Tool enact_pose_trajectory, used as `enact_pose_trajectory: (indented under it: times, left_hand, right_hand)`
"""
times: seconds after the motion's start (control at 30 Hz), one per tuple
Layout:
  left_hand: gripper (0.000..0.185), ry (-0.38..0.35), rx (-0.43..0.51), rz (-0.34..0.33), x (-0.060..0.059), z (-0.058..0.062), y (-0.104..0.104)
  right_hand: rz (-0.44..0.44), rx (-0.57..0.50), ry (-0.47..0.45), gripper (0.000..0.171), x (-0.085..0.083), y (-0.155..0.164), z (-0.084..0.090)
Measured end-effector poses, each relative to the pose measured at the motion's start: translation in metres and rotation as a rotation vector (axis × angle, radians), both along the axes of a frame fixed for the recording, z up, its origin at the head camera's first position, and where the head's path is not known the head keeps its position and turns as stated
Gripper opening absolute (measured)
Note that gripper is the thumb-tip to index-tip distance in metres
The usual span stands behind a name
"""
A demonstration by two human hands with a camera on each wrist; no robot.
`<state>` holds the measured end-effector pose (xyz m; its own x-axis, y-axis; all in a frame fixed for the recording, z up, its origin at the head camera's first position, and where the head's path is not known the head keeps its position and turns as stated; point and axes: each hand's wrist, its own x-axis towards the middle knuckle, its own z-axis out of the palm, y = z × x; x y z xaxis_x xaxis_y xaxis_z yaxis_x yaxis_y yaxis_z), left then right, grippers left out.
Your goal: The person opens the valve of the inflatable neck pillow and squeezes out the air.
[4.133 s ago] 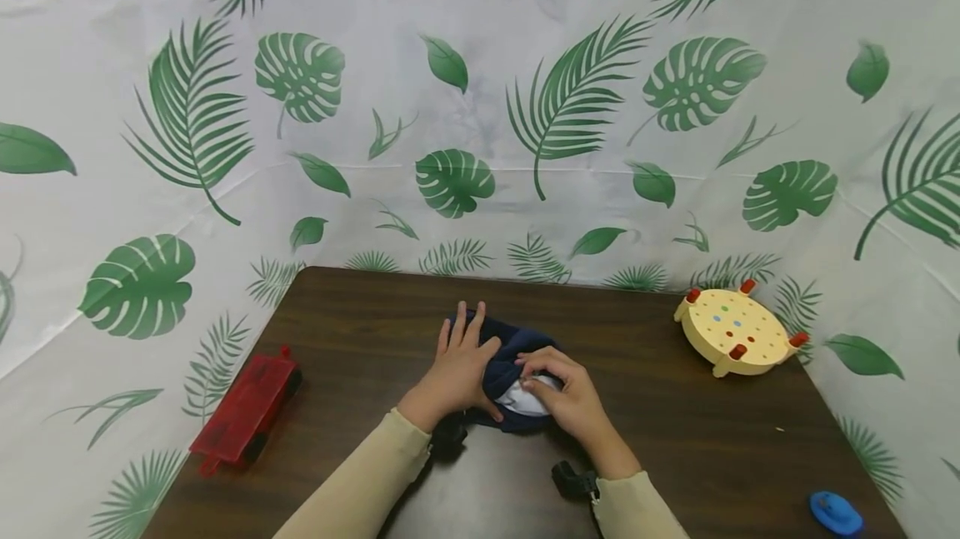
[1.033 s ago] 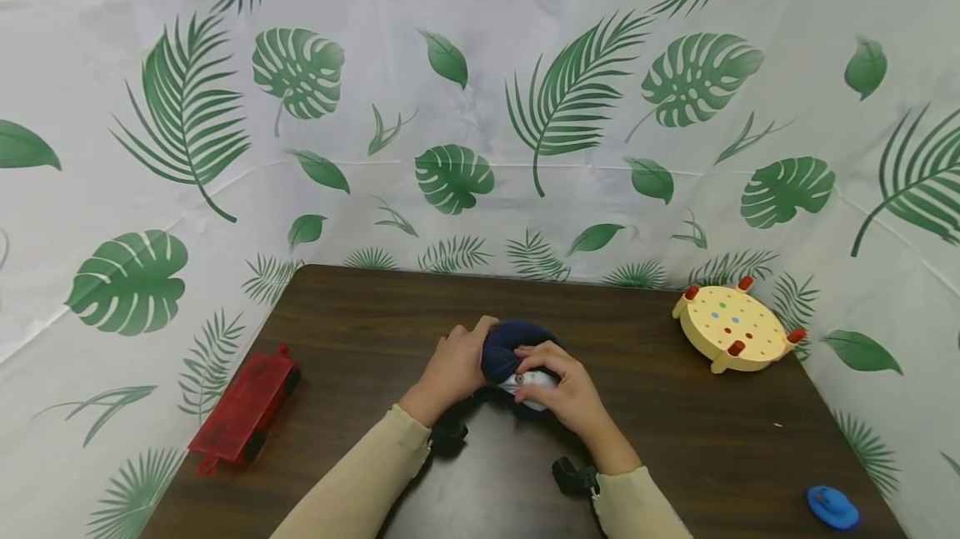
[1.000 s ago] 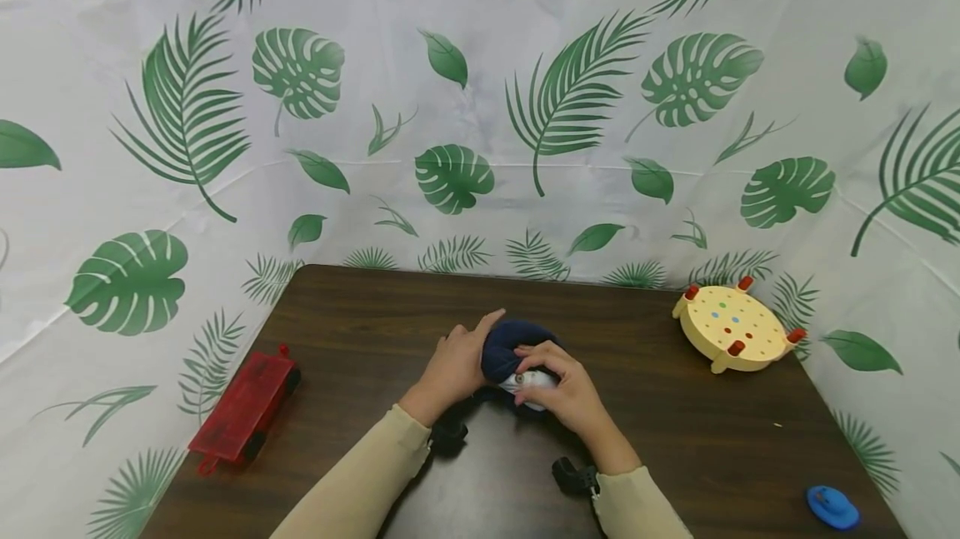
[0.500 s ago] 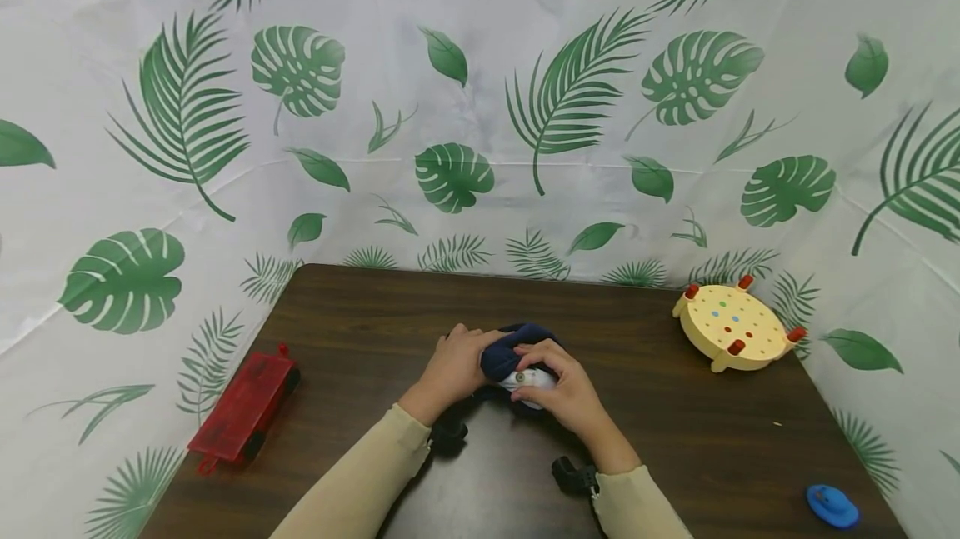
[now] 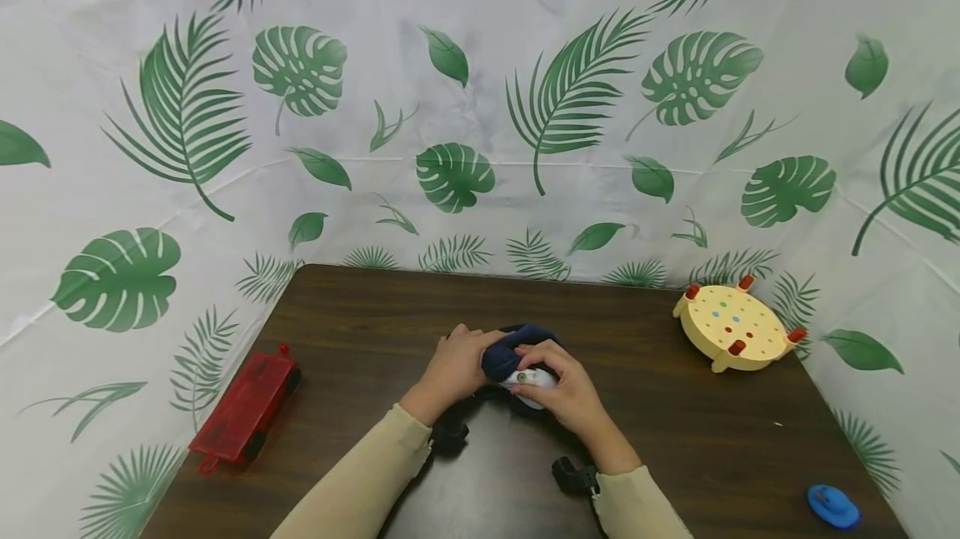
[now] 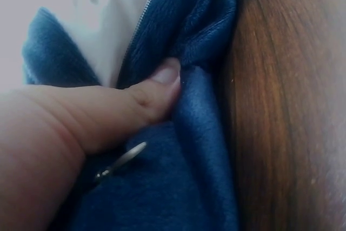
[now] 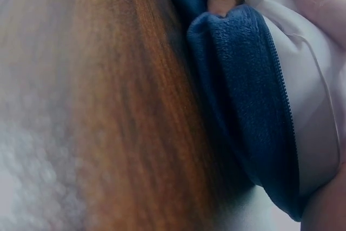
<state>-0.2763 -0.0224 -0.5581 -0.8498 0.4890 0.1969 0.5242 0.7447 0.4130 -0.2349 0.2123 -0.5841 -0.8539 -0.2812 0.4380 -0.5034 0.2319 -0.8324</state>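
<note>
A navy plush cover (image 5: pixel 501 358) with an unzipped opening lies bunched mid-table, a white inner piece (image 5: pixel 534 380) showing through it. My left hand (image 5: pixel 453 366) grips the cover's left side; its thumb (image 6: pixel 154 87) presses the plush beside the opening in the left wrist view. A metal zipper pull (image 6: pixel 125 158) hangs just below that thumb. With thumb and fingers, my right hand (image 5: pixel 566 389) pinches the white inner piece, which bears a small round greenish spot. The right wrist view shows the zipper teeth (image 7: pixel 284 87) running along the white fabric (image 7: pixel 311 106). Left fingertips are partly hidden.
At the left table edge lies a red toy wagon (image 5: pixel 246 407) with black wheels. A pale yellow round toy (image 5: pixel 731 328) with red-tipped legs sits at the back right. Near the right edge is a small blue object (image 5: pixel 832 506). Leaf-print cloth hangs behind the dark wooden table (image 5: pixel 675 439).
My left hand, earlier spread on the cover, has moved to grip its side, its fingers folding over the plush. The cover is more bunched. My right hand stays at the white piece.
</note>
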Motion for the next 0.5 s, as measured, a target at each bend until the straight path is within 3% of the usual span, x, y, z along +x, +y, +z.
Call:
enact_pose_trajectory:
  times: [0.5]
  left_hand:
    - [0.042, -0.03, -0.016, 0.003, -0.0012, 0.0025, 0.0009]
  right_hand:
    - [-0.019, 0.011, -0.012, 0.031, -0.0005, 0.0003, -0.0013]
